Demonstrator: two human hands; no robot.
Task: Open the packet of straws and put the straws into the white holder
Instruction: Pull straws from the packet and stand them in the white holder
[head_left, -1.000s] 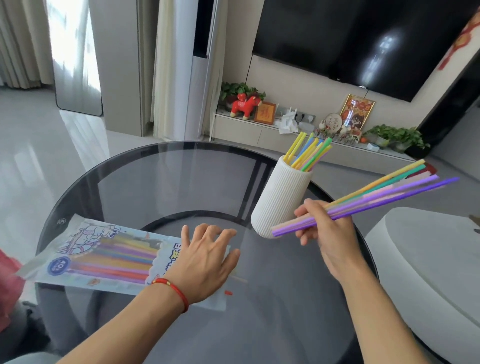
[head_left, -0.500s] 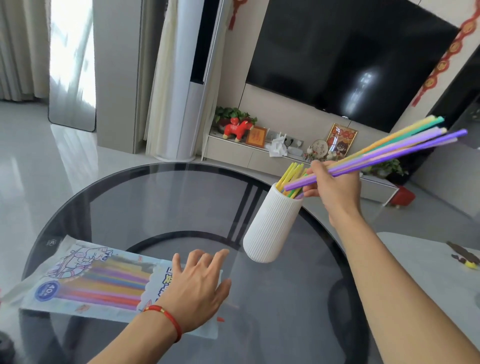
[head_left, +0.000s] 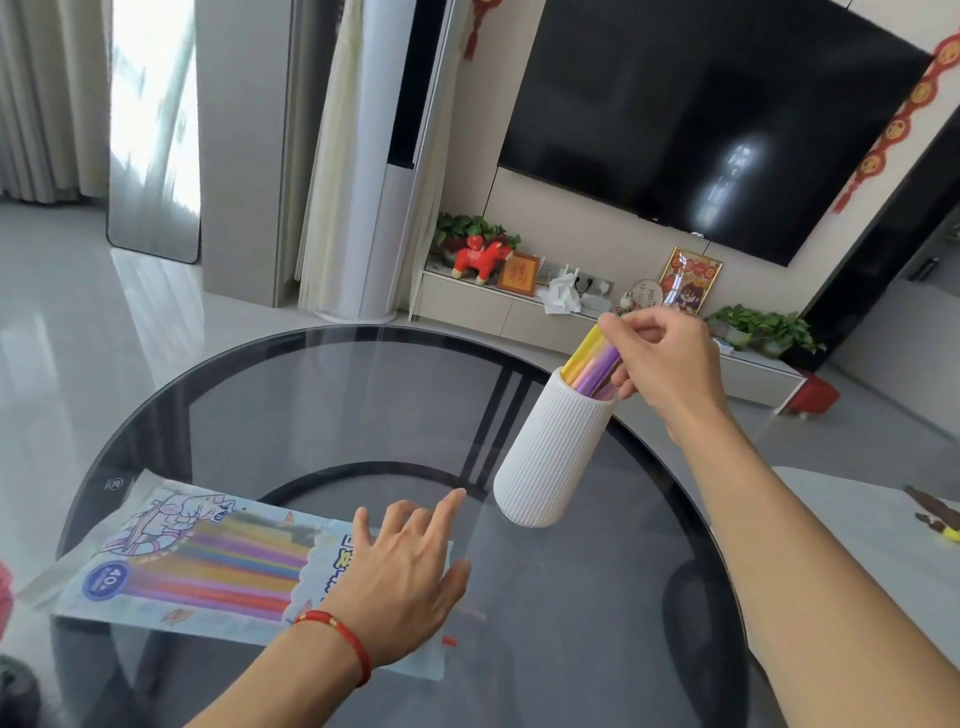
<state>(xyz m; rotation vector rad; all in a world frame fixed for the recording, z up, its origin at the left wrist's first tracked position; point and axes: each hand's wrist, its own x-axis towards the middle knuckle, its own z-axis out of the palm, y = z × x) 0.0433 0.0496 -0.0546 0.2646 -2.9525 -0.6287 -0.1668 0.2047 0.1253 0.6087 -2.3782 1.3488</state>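
Note:
The white ribbed holder stands on the round glass table, right of centre. Coloured straws stick out of its mouth. My right hand is just above the holder's rim, its fingers closed around the tops of the straws. The packet of straws lies flat at the table's near left, with several coloured straws still inside. My left hand rests flat on the packet's right end, fingers spread, a red cord on the wrist.
A pale round seat sits close at the right of the table. Behind the table run a low TV shelf with ornaments and plants, a wall-mounted television and a tall white floor unit.
My right hand has swung the bundle of straws down from nearly level into the holder, and now sits over its rim. My left hand stayed on the packet.

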